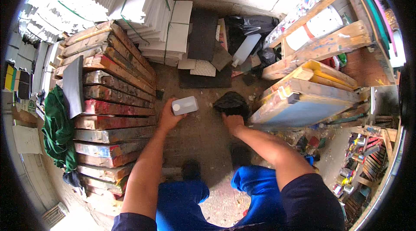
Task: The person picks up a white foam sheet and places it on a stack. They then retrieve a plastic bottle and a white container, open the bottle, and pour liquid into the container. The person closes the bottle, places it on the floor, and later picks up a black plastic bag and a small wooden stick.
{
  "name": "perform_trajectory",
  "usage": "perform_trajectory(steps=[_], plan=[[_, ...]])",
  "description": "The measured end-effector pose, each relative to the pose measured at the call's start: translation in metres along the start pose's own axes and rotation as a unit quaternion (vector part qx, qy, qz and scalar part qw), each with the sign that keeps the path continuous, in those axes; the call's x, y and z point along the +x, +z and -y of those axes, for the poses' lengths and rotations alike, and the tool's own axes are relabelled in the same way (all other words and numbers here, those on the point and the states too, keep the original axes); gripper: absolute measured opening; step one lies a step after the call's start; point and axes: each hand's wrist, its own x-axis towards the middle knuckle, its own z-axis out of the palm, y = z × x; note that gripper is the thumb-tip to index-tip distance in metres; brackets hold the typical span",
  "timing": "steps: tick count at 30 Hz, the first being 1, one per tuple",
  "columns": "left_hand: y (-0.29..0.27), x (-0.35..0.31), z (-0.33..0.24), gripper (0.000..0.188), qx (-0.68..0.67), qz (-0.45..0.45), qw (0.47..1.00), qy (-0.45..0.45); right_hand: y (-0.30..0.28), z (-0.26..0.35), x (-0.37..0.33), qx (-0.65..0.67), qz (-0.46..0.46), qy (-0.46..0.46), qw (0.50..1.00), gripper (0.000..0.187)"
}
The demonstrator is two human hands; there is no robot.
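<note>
The left hand [168,116] grips a white container [186,105] above the floor [193,138] while the right hand [234,123] grasps a black bag [230,101] beside the frames [299,106] — thin-looking plastic that could tear if tugged hard.

Dark navy short sleeves [310,198], bare forearms [264,141], bright blue trousers [262,187], dark shoes [240,156]

White container [189,104], black bag [232,102], blue trousers [260,187].

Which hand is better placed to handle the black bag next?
Probably the right: the right hand is at the near edge of the black bag, while the left hand holds a white container.
</note>
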Motion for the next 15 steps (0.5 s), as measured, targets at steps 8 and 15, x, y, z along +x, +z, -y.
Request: perform_trajectory(steps=[8,15], plan=[[-0.021,0.029,0.044,0.083,0.023,0.019,0.998,0.05,-0.036,0.039,0.0,-0.119,-0.219,-0.188,0.95,0.071],[-0.033,0.026,0.063,0.086,0.368,0.189,0.902,-0.125,-0.029,0.024,-0.002,-0.159,-0.318,-0.229,0.906,0.058]])
